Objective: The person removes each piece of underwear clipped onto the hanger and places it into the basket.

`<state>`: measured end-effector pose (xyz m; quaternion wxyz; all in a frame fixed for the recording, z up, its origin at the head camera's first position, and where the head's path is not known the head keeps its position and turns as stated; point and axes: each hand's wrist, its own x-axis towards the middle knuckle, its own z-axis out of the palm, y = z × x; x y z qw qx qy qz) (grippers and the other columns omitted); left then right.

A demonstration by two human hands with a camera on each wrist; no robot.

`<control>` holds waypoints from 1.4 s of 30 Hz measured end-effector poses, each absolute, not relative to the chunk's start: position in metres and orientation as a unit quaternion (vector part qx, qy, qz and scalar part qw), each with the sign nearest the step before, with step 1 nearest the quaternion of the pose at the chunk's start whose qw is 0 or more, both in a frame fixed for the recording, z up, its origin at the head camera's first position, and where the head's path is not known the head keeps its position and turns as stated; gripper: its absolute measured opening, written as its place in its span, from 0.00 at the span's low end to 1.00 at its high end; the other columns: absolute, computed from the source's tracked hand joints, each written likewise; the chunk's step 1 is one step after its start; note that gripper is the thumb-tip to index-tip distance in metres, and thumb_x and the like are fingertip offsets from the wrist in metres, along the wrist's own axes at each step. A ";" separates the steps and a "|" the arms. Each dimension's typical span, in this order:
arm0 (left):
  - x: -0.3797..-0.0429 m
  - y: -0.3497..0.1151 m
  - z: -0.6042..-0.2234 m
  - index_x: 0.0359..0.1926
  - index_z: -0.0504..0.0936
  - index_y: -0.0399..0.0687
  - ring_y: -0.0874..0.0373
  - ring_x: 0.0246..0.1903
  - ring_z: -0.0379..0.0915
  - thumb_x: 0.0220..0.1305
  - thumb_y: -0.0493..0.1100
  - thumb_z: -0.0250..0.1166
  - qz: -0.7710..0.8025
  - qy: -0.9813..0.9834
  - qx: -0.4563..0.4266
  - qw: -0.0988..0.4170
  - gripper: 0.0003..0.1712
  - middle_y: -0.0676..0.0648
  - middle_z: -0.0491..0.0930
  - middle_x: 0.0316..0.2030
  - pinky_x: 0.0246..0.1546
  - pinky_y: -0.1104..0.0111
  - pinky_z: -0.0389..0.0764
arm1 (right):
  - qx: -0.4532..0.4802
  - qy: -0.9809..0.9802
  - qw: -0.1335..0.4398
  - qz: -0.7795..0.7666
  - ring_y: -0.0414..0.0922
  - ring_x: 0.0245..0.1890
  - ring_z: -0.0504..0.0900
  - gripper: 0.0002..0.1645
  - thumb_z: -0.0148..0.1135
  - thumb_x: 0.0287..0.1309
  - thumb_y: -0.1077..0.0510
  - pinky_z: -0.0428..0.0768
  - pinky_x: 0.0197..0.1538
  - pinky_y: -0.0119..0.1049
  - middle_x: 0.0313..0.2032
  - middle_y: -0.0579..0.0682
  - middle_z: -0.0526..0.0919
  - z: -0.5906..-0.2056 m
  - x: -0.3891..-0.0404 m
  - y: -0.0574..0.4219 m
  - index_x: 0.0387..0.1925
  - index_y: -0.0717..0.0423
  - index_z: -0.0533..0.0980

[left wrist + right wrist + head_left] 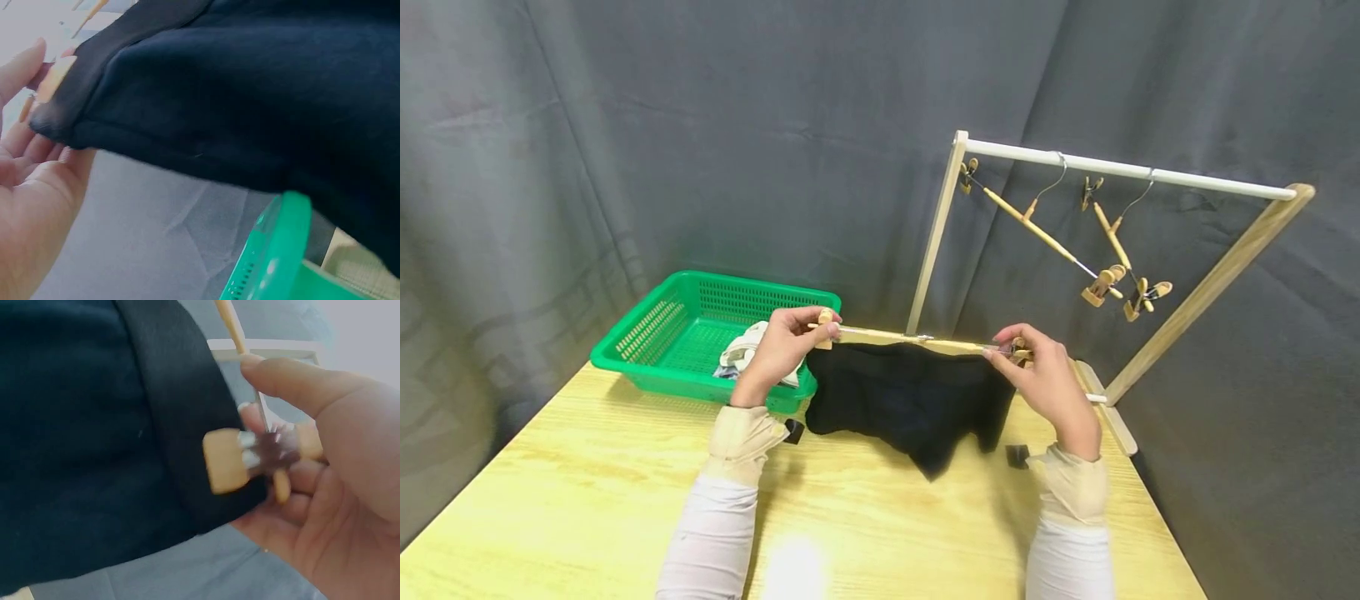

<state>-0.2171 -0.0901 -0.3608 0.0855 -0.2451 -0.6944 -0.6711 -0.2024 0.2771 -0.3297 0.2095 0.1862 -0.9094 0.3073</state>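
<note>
Both hands hold a wooden clip hanger (pixel 880 334) level above the table, one at each end. From it hangs a black garment (pixel 910 400) with a wide waistband (pixel 169 394), its lower edge uneven. My left hand (pixel 782 346) pinches the hanger's left end around the wooden clip (pixel 57 78), which bites the waistband's corner. At the opposite end, my right hand (pixel 1047 379) grips the bar beside the other clip (pixel 225 462), its thumb on the thin metal rod. That clip sits over the waistband near its edge, with some fingers behind the cloth.
A green plastic basket (pixel 658 379) with crumpled white clothing (pixel 745 346) stands on the left of the wooden table (pixel 587 483). At the right rises a rack with a white rail (pixel 1217 182); two clip hangers (pixel 1037 229) hang there. Grey curtains (pixel 760 150) surround the table.
</note>
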 end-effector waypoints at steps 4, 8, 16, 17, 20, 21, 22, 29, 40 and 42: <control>-0.223 -0.091 -0.369 0.44 0.81 0.38 0.49 0.35 0.78 0.59 0.41 0.62 -0.677 -0.679 -0.257 0.120 0.14 0.39 0.80 0.38 0.38 0.65 0.80 | 0.188 -0.918 0.212 0.276 0.42 0.29 0.72 0.18 0.63 0.50 0.39 0.71 0.31 0.39 0.29 0.41 0.77 -0.333 -0.205 0.270 0.34 0.46 0.75; -0.234 -0.092 -0.381 0.44 0.81 0.38 0.48 0.34 0.78 0.59 0.40 0.62 -0.692 -0.658 -0.255 0.152 0.13 0.43 0.82 0.33 0.36 0.66 0.80 | 0.204 -0.919 0.261 0.215 0.45 0.35 0.69 0.15 0.67 0.47 0.43 0.67 0.43 0.47 0.29 0.42 0.79 -0.335 -0.207 0.261 0.30 0.48 0.76; -0.229 -0.093 -0.374 0.43 0.81 0.33 0.51 0.32 0.79 0.58 0.40 0.63 -0.693 -0.650 -0.250 0.185 0.15 0.47 0.82 0.34 0.36 0.66 0.80 | 0.187 -0.916 0.339 0.109 0.54 0.50 0.65 0.18 0.68 0.43 0.41 0.49 0.62 0.61 0.40 0.52 0.77 -0.335 -0.203 0.244 0.27 0.50 0.79; -0.226 -0.092 -0.372 0.43 0.80 0.31 0.51 0.32 0.79 0.58 0.40 0.63 -0.694 -0.651 -0.249 0.183 0.16 0.45 0.82 0.33 0.36 0.67 0.80 | 0.188 -0.914 0.342 0.105 0.54 0.51 0.64 0.18 0.68 0.44 0.41 0.48 0.62 0.61 0.42 0.52 0.76 -0.335 -0.203 0.243 0.27 0.50 0.79; -0.220 -0.089 -0.367 0.42 0.79 0.30 0.52 0.32 0.79 0.58 0.38 0.62 -0.693 -0.653 -0.254 0.168 0.15 0.45 0.82 0.31 0.36 0.68 0.80 | 0.203 -0.910 0.348 0.100 0.54 0.55 0.62 0.16 0.67 0.46 0.42 0.48 0.63 0.60 0.47 0.53 0.75 -0.337 -0.204 0.239 0.26 0.50 0.79; -0.220 -0.088 -0.367 0.42 0.79 0.29 0.52 0.32 0.78 0.59 0.38 0.62 -0.692 -0.654 -0.257 0.165 0.15 0.45 0.82 0.31 0.36 0.68 0.80 | 0.212 -0.908 0.349 0.097 0.54 0.55 0.62 0.14 0.66 0.47 0.44 0.49 0.63 0.59 0.48 0.53 0.75 -0.338 -0.204 0.236 0.26 0.50 0.79; -0.220 -0.087 -0.368 0.42 0.79 0.30 0.52 0.31 0.78 0.59 0.38 0.61 -0.692 -0.653 -0.261 0.161 0.15 0.44 0.82 0.30 0.35 0.68 0.80 | 0.225 -0.904 0.351 0.097 0.55 0.55 0.62 0.13 0.66 0.48 0.45 0.51 0.62 0.58 0.48 0.53 0.75 -0.339 -0.204 0.233 0.26 0.50 0.79; -0.234 -0.082 -0.386 0.43 0.80 0.33 0.49 0.31 0.78 0.59 0.40 0.61 -0.693 -0.654 -0.264 0.151 0.14 0.45 0.82 0.30 0.35 0.66 0.80 | 0.298 -0.877 0.349 0.139 0.49 0.44 0.72 0.08 0.63 0.53 0.56 0.71 0.51 0.46 0.39 0.50 0.79 -0.344 -0.205 0.216 0.33 0.55 0.79; -0.223 -0.086 -0.372 0.43 0.79 0.33 0.48 0.33 0.77 0.61 0.41 0.60 -0.679 -0.674 -0.266 0.121 0.15 0.43 0.79 0.34 0.36 0.67 0.80 | 0.354 -0.862 0.292 0.214 0.36 0.25 0.69 0.17 0.60 0.56 0.59 0.73 0.27 0.33 0.30 0.40 0.77 -0.350 -0.207 0.215 0.49 0.49 0.79; -0.219 -0.087 -0.367 0.44 0.78 0.32 0.48 0.33 0.77 0.61 0.41 0.59 -0.672 -0.679 -0.273 0.116 0.16 0.42 0.80 0.35 0.37 0.66 0.80 | 0.360 -0.860 0.287 0.220 0.36 0.25 0.69 0.17 0.61 0.55 0.57 0.73 0.27 0.32 0.30 0.40 0.76 -0.348 -0.208 0.216 0.48 0.49 0.80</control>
